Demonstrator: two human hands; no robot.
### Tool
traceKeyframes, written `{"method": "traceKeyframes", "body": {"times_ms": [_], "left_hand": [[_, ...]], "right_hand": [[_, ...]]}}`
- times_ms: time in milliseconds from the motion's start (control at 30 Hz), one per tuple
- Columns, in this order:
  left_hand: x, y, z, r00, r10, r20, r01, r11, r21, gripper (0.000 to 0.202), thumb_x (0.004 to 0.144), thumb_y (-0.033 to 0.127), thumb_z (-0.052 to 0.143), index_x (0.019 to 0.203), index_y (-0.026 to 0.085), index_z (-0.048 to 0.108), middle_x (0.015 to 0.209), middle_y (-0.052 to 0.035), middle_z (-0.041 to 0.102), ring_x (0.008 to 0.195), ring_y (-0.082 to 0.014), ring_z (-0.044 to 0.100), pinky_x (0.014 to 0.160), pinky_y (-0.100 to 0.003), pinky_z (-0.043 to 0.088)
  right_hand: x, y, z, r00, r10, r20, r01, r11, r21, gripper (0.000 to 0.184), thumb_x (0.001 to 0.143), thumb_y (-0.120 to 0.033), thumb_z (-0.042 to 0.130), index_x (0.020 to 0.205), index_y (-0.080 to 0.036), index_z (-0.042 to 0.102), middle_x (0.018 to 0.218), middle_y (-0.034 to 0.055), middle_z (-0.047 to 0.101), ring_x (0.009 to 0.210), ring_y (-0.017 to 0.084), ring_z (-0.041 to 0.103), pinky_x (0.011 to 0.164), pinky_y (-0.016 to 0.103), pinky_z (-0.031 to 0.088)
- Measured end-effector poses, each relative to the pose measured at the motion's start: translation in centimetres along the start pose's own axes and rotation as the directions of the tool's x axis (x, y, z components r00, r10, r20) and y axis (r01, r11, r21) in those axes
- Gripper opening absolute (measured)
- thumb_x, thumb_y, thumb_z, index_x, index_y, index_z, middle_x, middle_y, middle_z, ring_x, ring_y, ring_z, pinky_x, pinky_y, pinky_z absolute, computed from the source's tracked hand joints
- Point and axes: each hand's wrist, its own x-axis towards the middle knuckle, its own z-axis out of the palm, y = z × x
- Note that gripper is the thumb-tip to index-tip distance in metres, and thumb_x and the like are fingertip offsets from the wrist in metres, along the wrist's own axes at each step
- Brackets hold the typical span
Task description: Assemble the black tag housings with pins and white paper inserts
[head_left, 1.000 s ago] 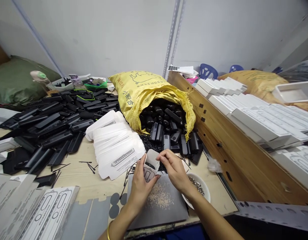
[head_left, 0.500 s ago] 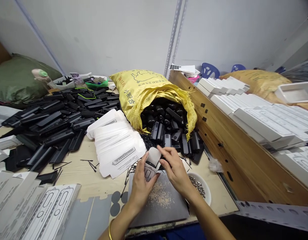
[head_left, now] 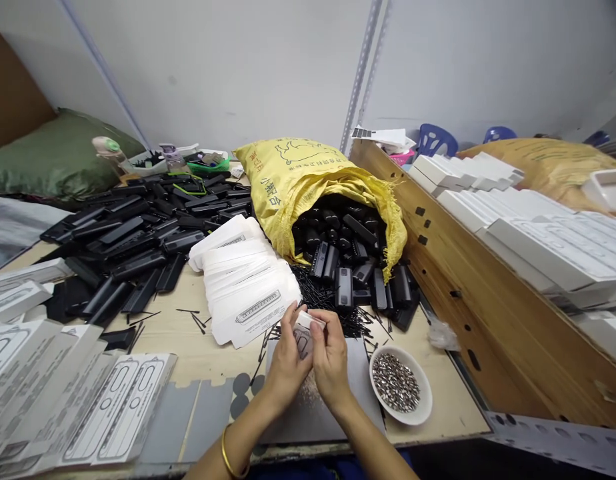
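Between my two hands is a small white printed box (head_left: 304, 339), its top end toward the back of the table. My left hand (head_left: 287, 363) wraps its left side, and my right hand (head_left: 331, 357) grips the right side with the thumb at the top edge. Fingers cover much of the box. Beneath them lies a grey mat (head_left: 355, 400) with a scatter of tan crumbs. Behind and to the left spreads a stack of flat white printed cartons (head_left: 258, 303). A white bowl (head_left: 424, 407) of small shiny metal pieces stands to the right.
A yellow woven sack (head_left: 288, 173) spills black plastic cases (head_left: 344, 287). More black cases (head_left: 133, 233) heap at the left. Finished-looking white boxes (head_left: 123, 407) stand front left; others (head_left: 543, 247) lie beyond a wooden board (head_left: 468, 313). Thin black sticks (head_left: 318, 290) are strewn mid-table.
The box's raised end flap is now folded down. My right hand has moved in against the box, and the view has shifted slightly left.
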Motion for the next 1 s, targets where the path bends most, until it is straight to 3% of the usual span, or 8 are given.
{"method": "traceKeyframes", "body": {"times_ms": [200,400,567,700,767,833,933,1000], "left_hand": [[-0.2,0.0,0.1,0.999,0.013,-0.041,-0.013,1.000,-0.008,0.047,0.092,0.028,0.036,0.137,0.020,0.022,0.141,-0.0164,0.043,0.130,-0.0202,0.044,0.108,-0.043,0.035],[-0.4,-0.4,0.9,0.999,0.031,-0.039,-0.028,0.997,0.079,0.059,0.079,0.022,0.055,0.130,0.019,0.026,0.137,-0.0176,0.042,0.129,-0.0255,0.044,0.105,-0.047,0.037],[-0.9,-0.8,0.7,0.998,0.005,-0.059,-0.001,0.998,0.062,0.058,0.083,0.027,0.053,0.132,0.023,0.023,0.135,-0.0148,0.042,0.123,-0.0235,0.048,0.102,-0.045,0.040],[-0.8,-0.1,-0.3,0.996,0.056,-0.071,-0.044,0.987,0.156,0.056,0.080,0.028,0.055,0.129,0.022,0.030,0.127,-0.0126,0.045,0.118,-0.0244,0.050,0.099,-0.045,0.043],[-0.7,0.5,-2.6,0.994,0.053,-0.093,-0.025,0.958,0.285,0.048,0.080,0.035,0.054,0.124,0.021,0.040,0.118,-0.0117,0.048,0.111,-0.0266,0.052,0.093,-0.046,0.046],[-0.8,0.7,-6.7,0.980,-0.038,-0.197,0.128,0.876,0.465,0.050,0.078,0.050,0.053,0.116,0.019,0.049,0.107,-0.0113,0.050,0.100,-0.0300,0.055,0.084,-0.048,0.050],[-2.2,-0.7,-14.5,0.897,-0.228,-0.379,0.435,0.611,0.661,0.070,0.074,0.069,0.044,0.120,0.016,0.047,0.103,-0.0123,0.048,0.091,-0.0344,0.055,0.072,-0.051,0.051],[-3.6,-2.5,-18.7,0.854,-0.269,-0.446,0.521,0.439,0.732,0.075,0.076,0.073,0.031,0.128,0.019,0.036,0.109,-0.0131,0.046,0.100,-0.0410,0.052,0.076,-0.057,0.047]], "right_hand": [[-0.2,0.3,0.0,0.986,-0.162,0.049,0.166,0.984,-0.072,0.017,0.092,-0.024,0.046,0.099,-0.023,0.062,0.109,0.0098,0.062,0.104,0.023,0.056,0.089,0.041,0.047],[0.8,-0.6,-1.6,0.997,0.033,0.069,-0.034,0.999,0.021,0.022,0.094,-0.024,0.041,0.104,-0.022,0.060,0.105,0.0082,0.064,0.101,0.021,0.060,0.089,0.038,0.048],[-1.1,-0.5,-1.0,0.973,-0.197,0.119,0.205,0.977,-0.051,0.026,0.090,-0.024,0.047,0.114,-0.023,0.059,0.120,0.0108,0.060,0.115,0.025,0.052,0.095,0.045,0.045],[-2.0,-0.4,-0.9,0.963,-0.195,0.186,0.209,0.976,-0.061,0.033,0.092,-0.027,0.045,0.123,-0.023,0.053,0.134,0.0114,0.053,0.124,0.026,0.047,0.100,0.047,0.042],[-1.6,-0.3,-2.4,0.972,-0.115,0.205,0.126,0.991,-0.041,0.031,0.092,-0.029,0.046,0.122,-0.022,0.053,0.131,0.0118,0.055,0.120,0.024,0.052,0.097,0.043,0.046],[-0.9,0.1,-5.0,0.982,-0.005,0.191,0.017,0.998,-0.065,0.029,0.092,-0.031,0.048,0.118,-0.021,0.055,0.119,0.0110,0.062,0.109,0.022,0.059,0.091,0.039,0.050],[-0.6,1.8,-10.1,0.988,0.119,0.098,-0.091,0.964,-0.252,0.020,0.092,-0.033,0.046,0.095,-0.021,0.061,0.093,0.0072,0.069,0.087,0.021,0.064,0.078,0.034,0.051],[-1.1,3.5,-13.1,0.984,0.166,0.068,-0.128,0.913,-0.388,0.022,0.092,-0.035,0.045,0.085,-0.021,0.061,0.083,0.0056,0.067,0.076,0.020,0.063,0.070,0.031,0.050]]}}
